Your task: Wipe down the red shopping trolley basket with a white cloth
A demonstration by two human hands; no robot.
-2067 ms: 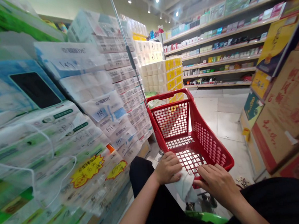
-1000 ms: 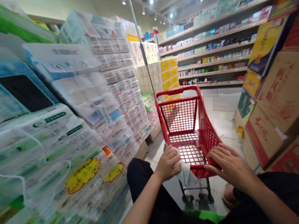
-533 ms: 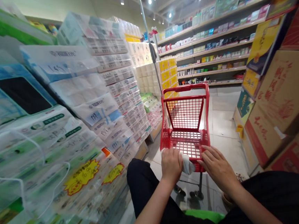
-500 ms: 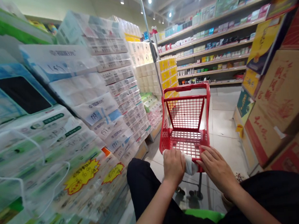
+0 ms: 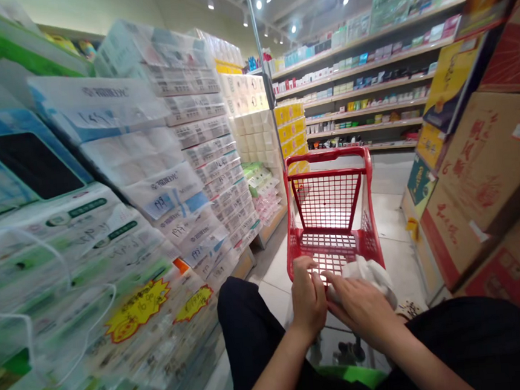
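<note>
Between my knees stands a small red shopping cart (image 5: pixel 368 200) with a grid basket, its near edge close to me. My left hand (image 5: pixel 309 297) curls over the near rim, fingers bent around it. Just right of it, my right hand (image 5: pixel 363 307) is closed on a white cloth (image 5: pixel 375 276), which bunches out beyond the knuckles against the near right corner of the cart. My fingertips nearly meet at the rim. The hands cover much of that near edge, and part of the cloth is hidden under the right hand.
Stacked tissue packs (image 5: pixel 211 157) line the left side, with a white cable (image 5: pixel 67 254) over the nearer ones. Cardboard boxes (image 5: pixel 488 157) rise on the right. Stocked shelves (image 5: pixel 367 64) stand beyond the cart, and a metal pole (image 5: pixel 259 43) stands left of it.
The white cloth has gone from under my left hand to under my right hand, at the cart's right corner. The cart has shifted slightly rightward in view, and my hands have come closer together.
</note>
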